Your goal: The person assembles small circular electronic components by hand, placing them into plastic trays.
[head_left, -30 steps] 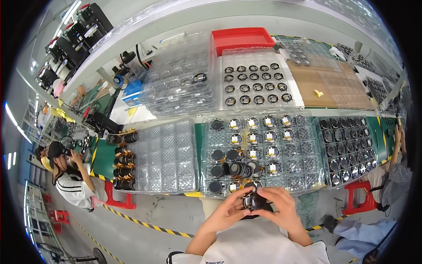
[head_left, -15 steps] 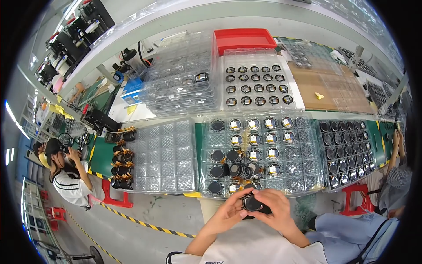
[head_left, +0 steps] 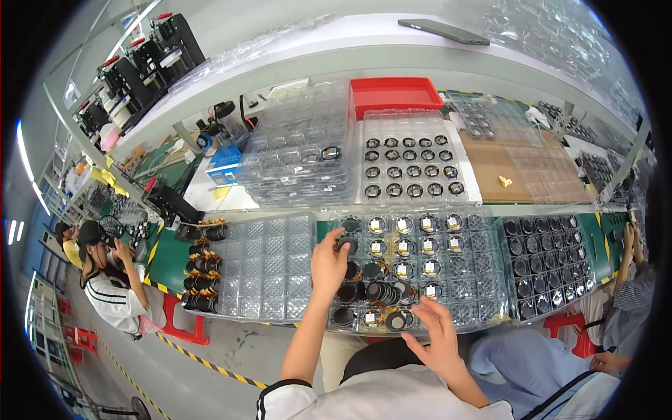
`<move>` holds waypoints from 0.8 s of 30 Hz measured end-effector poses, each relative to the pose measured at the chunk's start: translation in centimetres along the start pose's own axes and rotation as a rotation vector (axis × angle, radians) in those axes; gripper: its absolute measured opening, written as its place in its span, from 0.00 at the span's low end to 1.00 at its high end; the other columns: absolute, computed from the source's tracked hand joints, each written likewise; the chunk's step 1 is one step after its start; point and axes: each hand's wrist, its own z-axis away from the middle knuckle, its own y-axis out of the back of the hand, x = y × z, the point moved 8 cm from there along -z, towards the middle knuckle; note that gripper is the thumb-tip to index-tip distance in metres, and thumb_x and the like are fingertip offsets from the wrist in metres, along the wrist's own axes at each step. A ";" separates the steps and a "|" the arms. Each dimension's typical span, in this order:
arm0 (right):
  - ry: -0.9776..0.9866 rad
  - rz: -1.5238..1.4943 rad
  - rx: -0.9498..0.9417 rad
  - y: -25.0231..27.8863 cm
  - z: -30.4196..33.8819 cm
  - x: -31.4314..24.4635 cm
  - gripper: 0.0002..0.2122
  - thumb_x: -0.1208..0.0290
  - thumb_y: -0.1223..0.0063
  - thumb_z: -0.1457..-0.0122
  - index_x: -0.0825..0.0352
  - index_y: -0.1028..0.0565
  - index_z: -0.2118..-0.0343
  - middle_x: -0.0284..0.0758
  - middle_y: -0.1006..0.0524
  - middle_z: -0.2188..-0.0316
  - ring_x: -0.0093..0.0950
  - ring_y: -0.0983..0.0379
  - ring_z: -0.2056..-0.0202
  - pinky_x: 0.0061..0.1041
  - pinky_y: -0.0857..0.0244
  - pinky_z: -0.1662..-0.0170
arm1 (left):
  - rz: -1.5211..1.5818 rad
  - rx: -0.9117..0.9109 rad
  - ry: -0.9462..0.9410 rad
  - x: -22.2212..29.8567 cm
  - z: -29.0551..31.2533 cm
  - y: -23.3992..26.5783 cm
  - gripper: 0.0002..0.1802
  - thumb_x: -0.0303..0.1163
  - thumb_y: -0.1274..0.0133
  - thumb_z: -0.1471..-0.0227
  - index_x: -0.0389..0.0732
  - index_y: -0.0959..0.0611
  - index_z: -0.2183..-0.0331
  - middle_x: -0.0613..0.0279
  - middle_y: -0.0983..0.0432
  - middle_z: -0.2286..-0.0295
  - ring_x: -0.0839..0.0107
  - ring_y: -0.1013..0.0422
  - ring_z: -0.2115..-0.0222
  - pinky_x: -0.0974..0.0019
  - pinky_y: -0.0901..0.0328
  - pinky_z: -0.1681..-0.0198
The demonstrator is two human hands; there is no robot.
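Over the left column of the middle clear plastic tray (head_left: 481, 269), my left hand (head_left: 327, 267) has its fingertips on a round black disc-shaped part (head_left: 347, 244) at the second slot from the far end. My right hand (head_left: 438, 334) is empty, fingers apart, by the tray's near edge. Just left of it lies a dark disc with a grey centre (head_left: 395, 320). A leaning row of loose discs (head_left: 381, 292) rests across the near-left slots. Round parts with white labels (head_left: 404, 224) sit in several middle slots.
To the left is a clear tray (head_left: 266, 266) with black parts (head_left: 203, 266) along its side. A tray of dark discs (head_left: 546, 262) lies right. Behind stand stacked trays (head_left: 297, 171), a red bin (head_left: 395, 98) and an overhead shelf (head_left: 315, 66). Co-workers sit at both sides.
My hands have parted from around a dark round part held near my body. The left reached forward to the tray's left column; the right opened near the front edge. The view tilted upward.
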 end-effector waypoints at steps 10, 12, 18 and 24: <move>-0.035 0.060 0.113 1.2 0.9 0.5 0.20 0.68 0.42 0.50 0.60 0.30 0.52 0.42 0.44 0.47 0.34 0.31 0.56 0.31 0.33 0.55 | -0.807 -0.090 -0.132 1.5 0.0 -1.6 0.17 0.39 0.42 0.59 0.43 0.23 0.65 0.58 0.32 0.66 0.56 0.34 0.63 0.54 0.37 0.64; -0.034 0.054 0.129 1.3 1.1 0.7 0.19 0.69 0.44 0.48 0.60 0.31 0.52 0.41 0.45 0.47 0.34 0.31 0.56 0.31 0.33 0.56 | -0.785 -0.077 -0.100 0.4 -0.7 -1.9 0.18 0.39 0.42 0.59 0.44 0.24 0.65 0.56 0.32 0.65 0.55 0.34 0.63 0.54 0.37 0.64; -0.048 0.026 0.146 1.6 1.4 1.2 0.19 0.69 0.44 0.48 0.60 0.31 0.52 0.41 0.44 0.47 0.34 0.30 0.57 0.31 0.33 0.57 | -0.742 -0.047 -0.156 -1.3 -4.3 -3.8 0.20 0.44 0.44 0.57 0.42 0.25 0.63 0.57 0.33 0.65 0.57 0.35 0.62 0.54 0.36 0.65; -0.059 0.011 0.126 1.5 1.9 1.7 0.19 0.69 0.44 0.48 0.60 0.31 0.52 0.40 0.45 0.47 0.34 0.31 0.56 0.30 0.32 0.57 | -0.568 -0.090 -0.073 -1.4 -5.4 -3.9 0.19 0.35 0.38 0.63 0.41 0.27 0.67 0.57 0.34 0.63 0.51 0.38 0.59 0.55 0.37 0.64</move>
